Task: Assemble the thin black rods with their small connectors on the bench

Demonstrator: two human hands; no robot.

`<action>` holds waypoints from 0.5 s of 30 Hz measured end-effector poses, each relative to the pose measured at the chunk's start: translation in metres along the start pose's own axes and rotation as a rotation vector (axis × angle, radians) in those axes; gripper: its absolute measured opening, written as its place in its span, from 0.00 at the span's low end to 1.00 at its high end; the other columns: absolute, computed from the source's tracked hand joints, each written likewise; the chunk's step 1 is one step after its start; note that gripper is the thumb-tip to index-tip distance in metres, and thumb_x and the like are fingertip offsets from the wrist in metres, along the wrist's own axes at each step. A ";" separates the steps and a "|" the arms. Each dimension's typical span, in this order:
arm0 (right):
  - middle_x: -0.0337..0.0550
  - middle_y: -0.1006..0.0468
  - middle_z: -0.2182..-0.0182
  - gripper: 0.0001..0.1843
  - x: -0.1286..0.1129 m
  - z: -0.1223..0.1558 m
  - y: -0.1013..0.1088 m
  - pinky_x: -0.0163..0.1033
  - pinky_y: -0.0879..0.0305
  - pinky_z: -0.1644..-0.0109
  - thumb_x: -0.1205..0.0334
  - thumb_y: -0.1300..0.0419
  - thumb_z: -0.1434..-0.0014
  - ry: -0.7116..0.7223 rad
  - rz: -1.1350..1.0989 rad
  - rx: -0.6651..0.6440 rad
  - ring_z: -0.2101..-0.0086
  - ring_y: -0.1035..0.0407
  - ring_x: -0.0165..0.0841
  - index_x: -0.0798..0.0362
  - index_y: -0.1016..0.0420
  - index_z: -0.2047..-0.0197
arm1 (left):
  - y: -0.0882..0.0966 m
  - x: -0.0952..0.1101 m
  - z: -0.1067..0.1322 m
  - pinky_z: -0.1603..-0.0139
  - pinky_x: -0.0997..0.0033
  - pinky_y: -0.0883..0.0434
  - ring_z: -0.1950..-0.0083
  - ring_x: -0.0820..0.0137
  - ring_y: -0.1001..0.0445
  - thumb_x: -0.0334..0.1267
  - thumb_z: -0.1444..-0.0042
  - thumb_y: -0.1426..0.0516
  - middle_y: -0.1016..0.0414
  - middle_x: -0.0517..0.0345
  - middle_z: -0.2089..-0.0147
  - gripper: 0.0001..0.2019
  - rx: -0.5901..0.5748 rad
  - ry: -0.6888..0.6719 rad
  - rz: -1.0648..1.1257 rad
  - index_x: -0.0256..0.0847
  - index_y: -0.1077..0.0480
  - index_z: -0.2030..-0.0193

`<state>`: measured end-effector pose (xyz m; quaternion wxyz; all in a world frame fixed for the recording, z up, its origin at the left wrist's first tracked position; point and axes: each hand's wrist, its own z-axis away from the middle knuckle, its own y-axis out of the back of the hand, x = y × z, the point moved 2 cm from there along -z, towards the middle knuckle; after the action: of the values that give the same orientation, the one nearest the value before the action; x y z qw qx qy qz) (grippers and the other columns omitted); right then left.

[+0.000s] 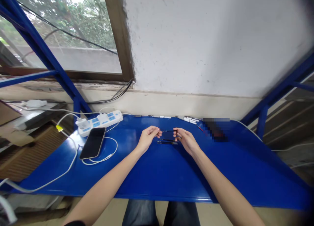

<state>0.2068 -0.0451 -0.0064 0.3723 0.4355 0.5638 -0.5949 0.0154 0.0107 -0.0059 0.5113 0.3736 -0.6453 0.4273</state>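
My fingers (156,131) on both hands pinch a thin black strip (169,130) from either end, held just above two more slim black strips (167,142) lying side by side on a glossy blue tabletop (220,173).

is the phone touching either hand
No, the phone lies flat on the blue table, apart from the left hand and off to its left.
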 end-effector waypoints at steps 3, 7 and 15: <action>0.46 0.25 0.67 0.19 -0.002 -0.001 0.002 0.38 0.35 0.67 0.50 0.34 0.50 0.008 -0.020 -0.017 0.66 0.31 0.34 0.54 0.22 0.60 | -0.002 0.001 0.001 0.58 0.66 0.28 0.64 0.68 0.23 0.44 0.53 0.35 0.20 0.50 0.64 0.16 -0.011 0.019 0.082 0.35 0.28 0.63; 0.46 0.24 0.67 0.17 -0.006 -0.001 0.005 0.37 0.36 0.67 0.52 0.34 0.50 0.001 -0.053 -0.015 0.66 0.31 0.34 0.54 0.21 0.61 | -0.005 0.002 0.002 0.55 0.66 0.28 0.61 0.67 0.22 0.41 0.55 0.33 0.20 0.49 0.61 0.16 -0.018 0.024 0.158 0.34 0.28 0.63; 0.45 0.24 0.68 0.16 -0.003 -0.001 0.002 0.36 0.36 0.68 0.53 0.33 0.51 -0.037 -0.109 -0.028 0.67 0.32 0.33 0.54 0.20 0.62 | -0.005 0.001 0.001 0.54 0.65 0.27 0.60 0.65 0.21 0.41 0.56 0.33 0.19 0.49 0.61 0.16 -0.022 0.033 0.184 0.35 0.30 0.64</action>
<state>0.2104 -0.0445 -0.0040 0.3557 0.3878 0.5879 -0.6143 0.0191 0.0076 -0.0039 0.4844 0.3000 -0.6731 0.4715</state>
